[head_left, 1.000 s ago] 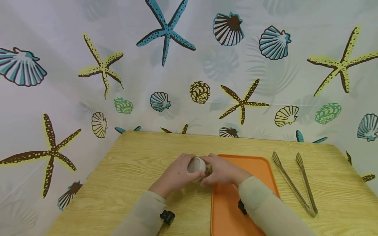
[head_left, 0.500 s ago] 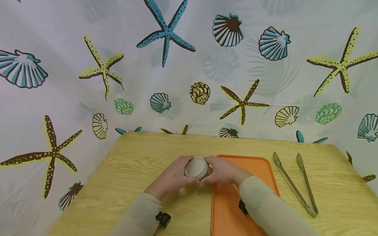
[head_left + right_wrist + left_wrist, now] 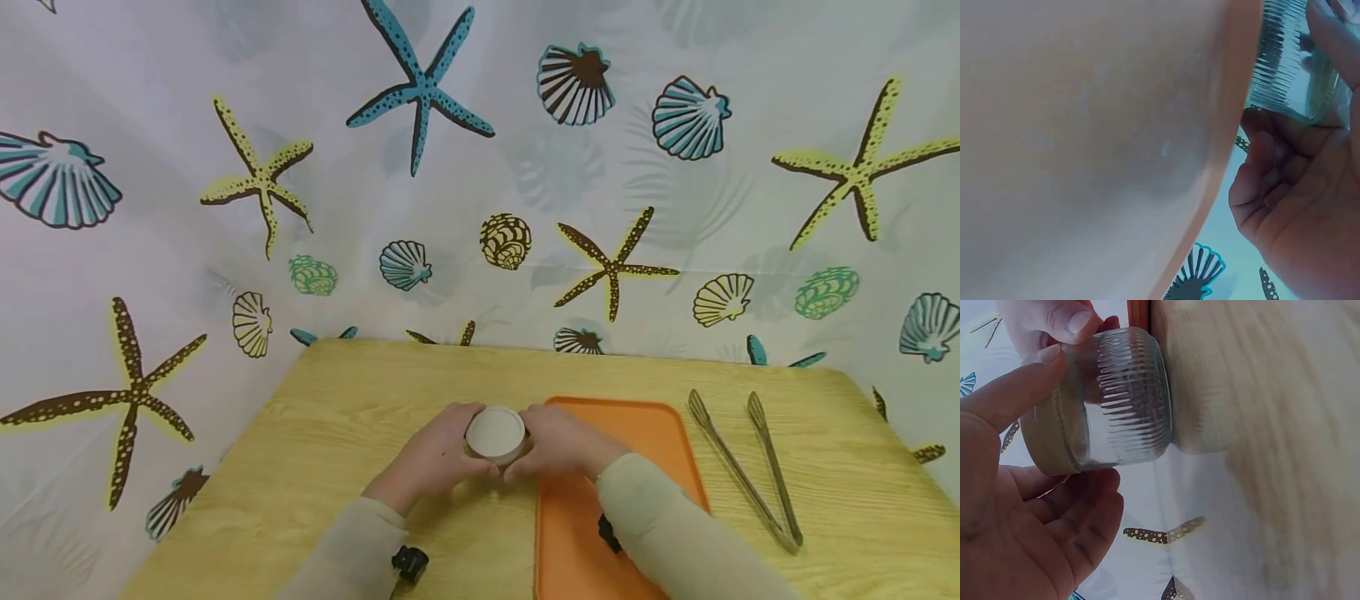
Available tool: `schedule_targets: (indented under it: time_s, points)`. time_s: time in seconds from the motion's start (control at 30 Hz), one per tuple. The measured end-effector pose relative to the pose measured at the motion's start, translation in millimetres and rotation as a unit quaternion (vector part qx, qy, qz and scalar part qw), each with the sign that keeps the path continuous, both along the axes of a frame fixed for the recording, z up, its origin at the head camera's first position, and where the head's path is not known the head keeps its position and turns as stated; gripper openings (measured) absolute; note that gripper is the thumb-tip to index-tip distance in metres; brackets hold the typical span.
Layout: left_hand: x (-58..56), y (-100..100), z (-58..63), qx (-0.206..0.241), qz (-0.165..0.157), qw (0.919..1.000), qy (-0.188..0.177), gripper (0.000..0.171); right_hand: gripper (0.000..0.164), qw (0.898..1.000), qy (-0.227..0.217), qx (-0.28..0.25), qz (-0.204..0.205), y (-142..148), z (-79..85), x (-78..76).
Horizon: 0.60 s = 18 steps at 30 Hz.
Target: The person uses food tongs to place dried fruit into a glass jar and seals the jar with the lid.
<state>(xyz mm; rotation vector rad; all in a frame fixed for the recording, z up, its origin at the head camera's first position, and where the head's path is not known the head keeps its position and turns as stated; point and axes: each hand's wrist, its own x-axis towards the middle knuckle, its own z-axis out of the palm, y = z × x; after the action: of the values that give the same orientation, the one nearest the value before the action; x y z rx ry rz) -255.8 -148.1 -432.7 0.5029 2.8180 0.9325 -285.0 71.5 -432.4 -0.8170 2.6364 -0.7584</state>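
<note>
A ribbed clear glass jar (image 3: pixel 1132 394) with a pale beige lid (image 3: pixel 495 432) stands upright between both hands, left of the orange tray. My left hand (image 3: pixel 435 457) curls round the lid side, its thumb at the lid's edge in the left wrist view (image 3: pixel 1029 519). From the other side my right hand (image 3: pixel 564 443) holds the jar, thumb near the lid and fingers round the glass. The jar's base is right at the wooden tabletop in the left wrist view. In the right wrist view, the tray's rim (image 3: pixel 1235 106) overlaps part of the jar.
The orange tray (image 3: pixel 570 533) lies under the right forearm. Metal tongs (image 3: pixel 731 458), spread apart, rest on the wooden table (image 3: pixel 360 400) to the tray's right. A curtain (image 3: pixel 450 208) printed with shells and starfish hangs behind and at the sides.
The jar, tilted between the hands a second ago, has turned upright with its lid facing up. Both hands have moved slightly left and down with it.
</note>
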Motion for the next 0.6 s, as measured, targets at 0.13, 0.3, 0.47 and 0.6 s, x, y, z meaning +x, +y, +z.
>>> schedule_targets:
  time_s: [0.13,0.3,0.47,0.6]
  points:
    - [1.1,-1.5,-0.5,-0.020,0.003,0.9997,0.013,0.090,0.057,1.000,0.009,0.016,-0.002,-3.5,-5.0,0.5]
    - [1.4,-0.7,1.4,-0.018,0.001,0.9997,0.018,0.090,0.063,1.000,0.007,0.017,-0.007,-1.4,-4.8,0.3]
    - [2.0,-0.9,-1.3,-0.022,0.001,0.9995,0.020,0.091,0.073,1.000,0.011,0.011,-0.004,9.3,1.2,3.9]
    - [1.9,-3.0,-4.3,-0.021,0.005,0.9996,0.019,0.097,0.078,0.999,0.019,0.005,-0.028,24.9,10.7,9.3]
